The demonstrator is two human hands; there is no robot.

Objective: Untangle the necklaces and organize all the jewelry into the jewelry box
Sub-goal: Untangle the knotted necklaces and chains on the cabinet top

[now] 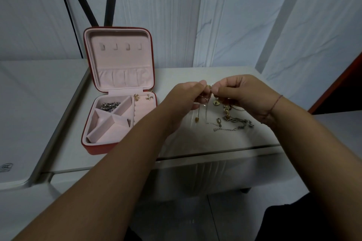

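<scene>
While raised off the bench (205, 143) to let the strands hang straight, pinches the knotted gold necklaces (209, 92) between left hand (186, 98) and right hand (241, 94), each grip narrow on chain, likely teasing the knot apart. Leaves a silver tangle (237, 123) on the bench under the right wrist. Has the red jewelry box (98, 149) open at left: silver chain (110, 106) heaped in its rear compartment, two gold earrings (136, 97) pinned beside.
</scene>
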